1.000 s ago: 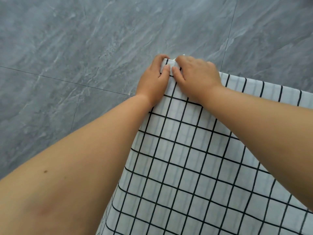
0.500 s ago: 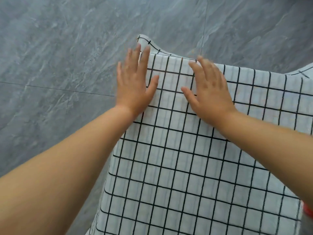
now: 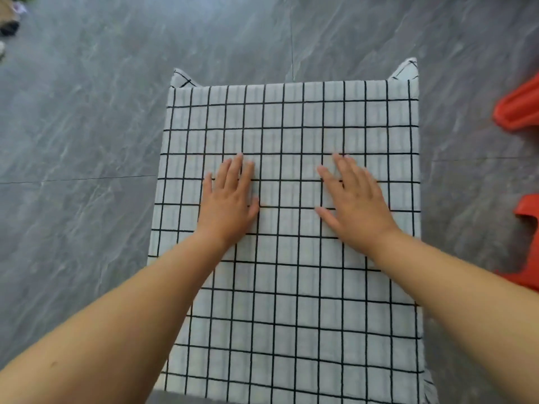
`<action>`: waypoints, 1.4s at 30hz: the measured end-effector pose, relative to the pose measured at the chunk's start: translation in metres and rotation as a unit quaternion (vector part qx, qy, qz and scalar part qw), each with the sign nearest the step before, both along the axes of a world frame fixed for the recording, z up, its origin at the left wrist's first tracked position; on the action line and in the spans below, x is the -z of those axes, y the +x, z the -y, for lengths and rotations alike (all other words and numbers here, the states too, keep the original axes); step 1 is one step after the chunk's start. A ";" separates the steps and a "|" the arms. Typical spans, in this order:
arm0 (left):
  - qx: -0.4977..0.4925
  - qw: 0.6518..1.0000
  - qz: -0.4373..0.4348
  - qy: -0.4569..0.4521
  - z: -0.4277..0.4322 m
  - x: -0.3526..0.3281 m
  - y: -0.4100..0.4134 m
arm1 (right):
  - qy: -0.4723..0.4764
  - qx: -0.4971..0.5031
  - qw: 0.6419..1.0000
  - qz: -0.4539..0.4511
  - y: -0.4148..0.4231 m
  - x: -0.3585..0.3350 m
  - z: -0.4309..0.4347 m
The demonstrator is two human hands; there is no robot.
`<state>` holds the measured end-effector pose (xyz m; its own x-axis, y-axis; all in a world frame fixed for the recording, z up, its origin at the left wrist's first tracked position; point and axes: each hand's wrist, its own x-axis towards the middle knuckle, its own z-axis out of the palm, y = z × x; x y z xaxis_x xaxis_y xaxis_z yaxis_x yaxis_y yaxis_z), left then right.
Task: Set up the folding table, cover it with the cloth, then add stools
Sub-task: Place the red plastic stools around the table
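Note:
A white cloth (image 3: 291, 118) with a black grid pattern covers the whole folding table top; the table itself is hidden beneath it. Two cloth corners stick out at the far left and far right edges. My left hand (image 3: 227, 202) lies flat on the cloth, palm down, fingers spread, left of centre. My right hand (image 3: 354, 202) lies flat the same way, right of centre. Neither hand holds anything. Orange-red plastic stools (image 3: 519, 109) show at the right edge of the view, partly cut off.
Grey marble-look floor tiles (image 3: 87, 126) surround the table on all sides. A second orange-red stool part (image 3: 528, 217) sits close to the table's right side. Small dark and tan objects (image 3: 8, 21) lie at the far top-left corner.
My hands let go of the far left cloth corner, opened flat, and slid back toward the middle of the table. The view pulled back, showing the whole covered top and the stools.

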<state>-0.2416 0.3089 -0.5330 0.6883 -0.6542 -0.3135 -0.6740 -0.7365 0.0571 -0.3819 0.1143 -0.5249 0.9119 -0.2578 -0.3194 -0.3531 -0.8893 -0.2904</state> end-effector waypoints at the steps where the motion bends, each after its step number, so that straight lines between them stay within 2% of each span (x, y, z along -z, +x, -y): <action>1: -0.004 1.000 0.003 -0.001 0.007 -0.007 -0.005 | 0.011 0.005 1.000 0.010 -0.006 -0.007 0.007; 4: -0.017 1.000 0.005 -0.021 0.036 -0.035 -0.037 | 0.038 0.052 0.997 0.042 -0.038 -0.035 0.029; 10: 0.012 0.995 -0.028 -0.093 0.115 -0.088 -0.140 | 0.021 0.100 0.993 0.066 -0.148 -0.095 0.083; 13: 0.046 0.985 -0.068 -0.152 0.164 -0.112 -0.188 | 0.005 0.144 0.987 0.075 -0.198 -0.124 0.115; 15: 0.056 0.970 -0.132 -0.197 0.195 -0.127 -0.215 | 0.003 0.203 0.976 0.083 -0.229 -0.141 0.134; 19: 0.068 0.940 -0.239 -0.233 0.239 -0.155 -0.267 | -0.002 0.355 0.930 0.095 -0.297 -0.169 0.165; 25: 0.135 0.913 -0.297 -0.244 0.288 -0.183 -0.332 | 0.002 0.549 0.825 0.135 -0.396 -0.192 0.205; 30: 0.150 0.907 -0.320 -0.229 0.347 -0.178 -0.395 | -0.017 0.610 0.781 0.133 -0.473 -0.188 0.253; 34: 0.171 0.908 -0.306 -0.231 0.405 -0.167 -0.456 | -0.014 0.628 0.766 0.134 -0.531 -0.175 0.300; 37: 0.179 0.915 -0.289 -0.217 0.449 -0.153 -0.500 | 0.001 0.634 0.763 0.125 -0.572 -0.163 0.335; 42: 0.177 0.942 -0.235 -0.159 0.510 -0.121 -0.544 | 0.011 0.611 0.786 0.094 -0.631 -0.142 0.393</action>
<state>-0.7851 -0.2012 -0.4119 0.2435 -0.9291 -0.2782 -0.7193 -0.3654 0.5908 -1.0133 -0.2789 -0.3826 0.0194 -0.9739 -0.2262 -0.8886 0.0869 -0.4503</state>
